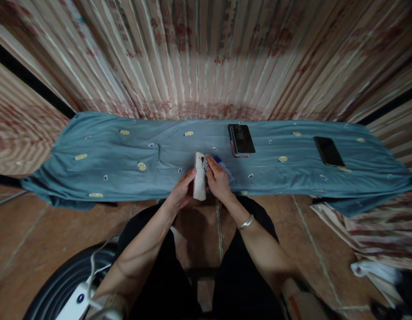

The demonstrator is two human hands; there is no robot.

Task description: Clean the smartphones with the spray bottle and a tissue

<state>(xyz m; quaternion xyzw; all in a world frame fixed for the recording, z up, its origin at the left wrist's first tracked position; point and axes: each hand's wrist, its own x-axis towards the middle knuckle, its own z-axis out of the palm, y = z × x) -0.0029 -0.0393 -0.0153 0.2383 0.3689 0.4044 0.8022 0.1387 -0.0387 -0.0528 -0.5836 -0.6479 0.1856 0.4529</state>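
My left hand (182, 191) is closed round the edge of a white phone (199, 183), tilted up with its back and camera side showing, near the table's front edge. My right hand (219, 181) pinches a small crumpled whitish wipe (205, 163) against the upper part of the phone, by the camera. Whether it is cloth or paper, I cannot tell. Just beyond my right hand lies a clear plastic bottle (228, 172) with a blue cap (218, 158), partly hidden by the hand.
A stack of phones (243, 138) sits behind and right of my hands. Farther right lies a single black phone (329, 151). A blue-green cloth (166, 158) covers the table, with striped curtains (206, 58) behind. A white power strip (74, 302) is at lower left.
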